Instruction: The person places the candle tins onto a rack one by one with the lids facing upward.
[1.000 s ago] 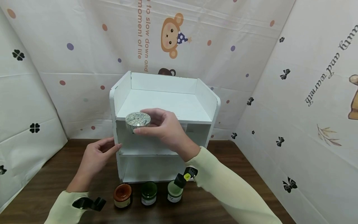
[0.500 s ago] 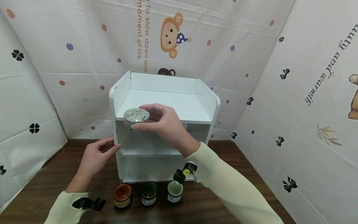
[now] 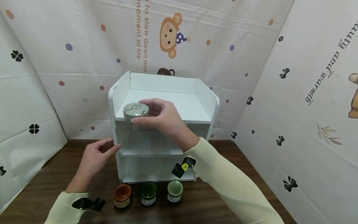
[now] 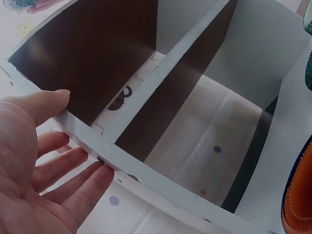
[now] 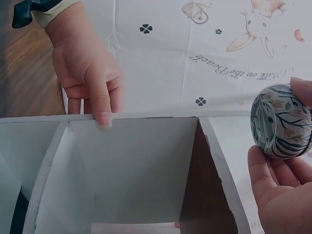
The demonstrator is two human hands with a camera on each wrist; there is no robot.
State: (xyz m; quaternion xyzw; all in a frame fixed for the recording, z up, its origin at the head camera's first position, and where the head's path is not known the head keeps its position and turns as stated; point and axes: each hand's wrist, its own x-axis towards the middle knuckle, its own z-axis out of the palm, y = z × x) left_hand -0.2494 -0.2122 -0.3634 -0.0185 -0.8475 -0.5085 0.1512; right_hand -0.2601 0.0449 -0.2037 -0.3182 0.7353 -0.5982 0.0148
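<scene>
My right hand (image 3: 167, 119) grips a small round tin (image 5: 282, 122) between thumb and fingers. Green leaves and flowers pattern the tin, and its lid faces up in the head view. It is held at the front left of the top tier of a white wooden shelf unit (image 3: 170, 102), overlapping that tier's front edge. My left hand (image 3: 96, 157) holds the unit's left side panel (image 4: 141, 178), thumb on the front edge and fingers along the outer face. The right wrist view shows the tin's far side covered by my palm.
Three glass jars stand in a row on the dark wood table (image 3: 223, 199) before the unit: an amber jar (image 3: 122, 195), a dark green jar (image 3: 149, 193) and a pale green jar (image 3: 174, 190). Printed white cloth (image 3: 223, 25) hangs behind and at both sides.
My right hand has raised the tin from in front of the upper compartment to the level of the top tier. My left hand stays on the side panel.
</scene>
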